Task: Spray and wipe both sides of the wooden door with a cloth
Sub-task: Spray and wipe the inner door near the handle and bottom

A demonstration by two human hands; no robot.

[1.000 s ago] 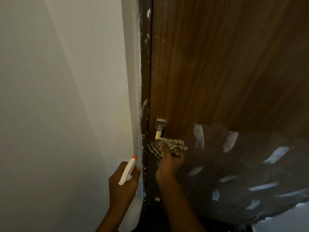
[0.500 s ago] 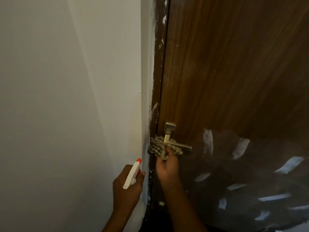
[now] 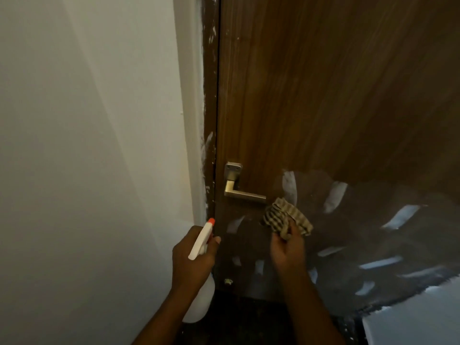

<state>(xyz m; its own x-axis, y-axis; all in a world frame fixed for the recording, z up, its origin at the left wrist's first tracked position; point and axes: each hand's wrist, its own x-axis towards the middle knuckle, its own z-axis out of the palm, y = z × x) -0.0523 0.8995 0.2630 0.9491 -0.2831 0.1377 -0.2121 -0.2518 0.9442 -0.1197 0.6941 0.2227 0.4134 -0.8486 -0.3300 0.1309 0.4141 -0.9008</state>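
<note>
**A:** Biggest thing first. Where is it, and how does it run?

**B:** The wooden door (image 3: 311, 83) fills the view from centre out to 3 o'clock. It looks closed into its dark frame (image 3: 210, 95). Its long axis runs 12 to 6, and the grain follows. A white wall (image 3: 87, 120) takes the whole 9 o'clock side. Low on the door, toward 4 o'clock, there is a dark patch (image 3: 373, 232) with pale streaks. I cannot tell what it is.

**A:** Hands?

**B:** The left hand (image 3: 193, 260) is at 7 o'clock, fingers wrapped round the neck of the spray bottle (image 3: 200, 241). The bottle's long axis runs 1 to 7, and its orange tip points to 1 o'clock, at the frame edge. The right hand (image 3: 287, 247) is at 6 o'clock, pinching a bunched checked cloth (image 3: 286, 219) that stands out of the fingers toward 12. It is blurred, so I cannot tell whether the cloth touches wood.

**A:** What does the next wipe turn on?

**B:** The lever handle (image 3: 245, 194). It lies at 11 o'clock from the right hand, just above the cloth. Its long axis runs 9 to 3, with the free end pointing to 3. The right hand is the nearer; the left sits lower, out by the frame. My judgement is that a sideways stroke under the lever runs parallel to it. An upward stroke meets the free end, so the cloth has to go round. The other side of the door is not in view.
</note>
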